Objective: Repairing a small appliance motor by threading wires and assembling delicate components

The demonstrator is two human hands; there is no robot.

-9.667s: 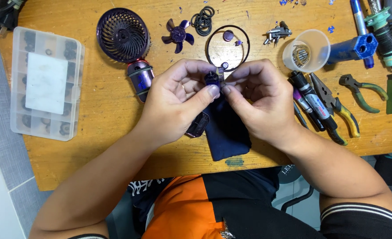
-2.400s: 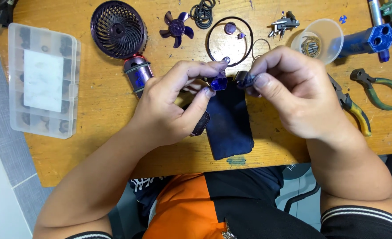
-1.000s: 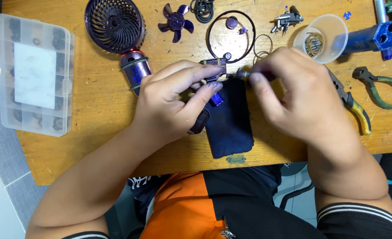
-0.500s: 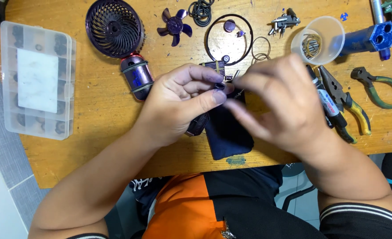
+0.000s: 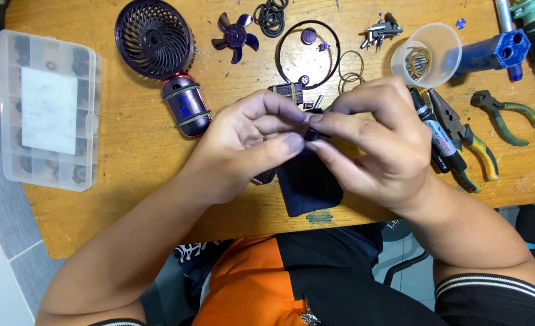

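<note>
My left hand (image 5: 249, 145) and my right hand (image 5: 379, 136) meet over the middle of the wooden table (image 5: 128, 181). Both pinch one small dark purple part (image 5: 311, 134) between thumb and fingertips; most of it is hidden by the fingers. Under the hands lies a dark blue cloth (image 5: 309, 184). Just behind the fingers sit a small dark block with yellow bands (image 5: 286, 92) and a few tiny loose pieces.
A purple fan grille (image 5: 154, 39), a purple motor body (image 5: 186, 105), a fan blade (image 5: 235, 38), black rings (image 5: 271, 12) and a black hoop (image 5: 308, 54) lie behind. A clear parts box (image 5: 48, 108) stands left. A plastic cup (image 5: 425, 54), pliers (image 5: 464, 136), cutters (image 5: 504, 115) lie right.
The two hands have closed in on each other. My right hand's fingertips have come down onto the small purple part that the left hand holds, and the hands now hide more of it.
</note>
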